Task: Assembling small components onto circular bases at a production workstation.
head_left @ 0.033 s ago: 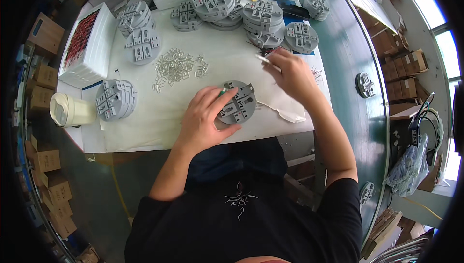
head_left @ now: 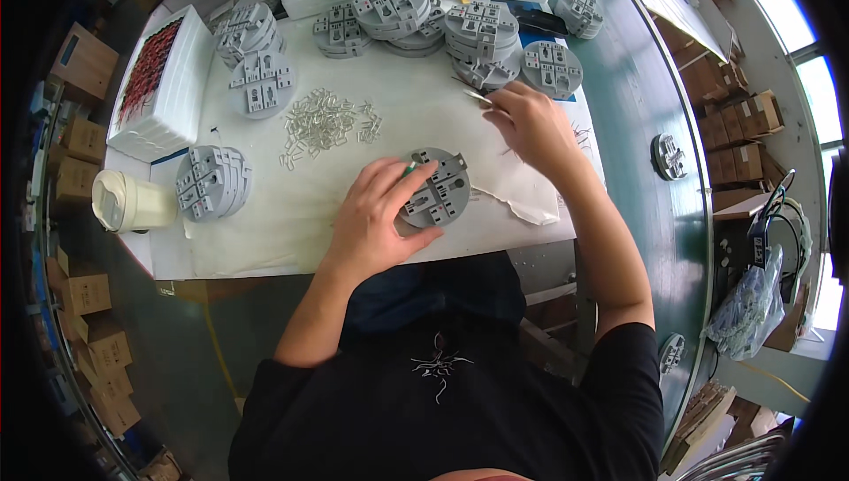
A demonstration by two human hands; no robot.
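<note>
My left hand [head_left: 376, 211] is closed on the left rim of a round grey plastic disc [head_left: 449, 187] at the table's near middle. Raised blocks and slots cover the disc's top. A small green bit [head_left: 409, 168] shows between my fingers; what it belongs to is hidden. Farther right, my right hand [head_left: 535, 127] pinches a slim white piece [head_left: 478, 96], whose kind I cannot make out. Its tip points left, near thin dark wires just in front of stacked grey discs [head_left: 480, 30]. Left of the held disc lies a pile of small clear tube-like pieces [head_left: 323, 123].
More grey discs [head_left: 212, 182] stand in stacks at the left and back. A white foam box [head_left: 168, 83] holds red parts, near a cream lidded cup [head_left: 133, 201]. Torn paper [head_left: 533, 207] lies right of the held disc. A green strip [head_left: 632, 127] runs along the right.
My right hand has shifted slightly, and the white piece in it has moved a little up and left, its angle changed. My left hand and the disc stay nearly still.
</note>
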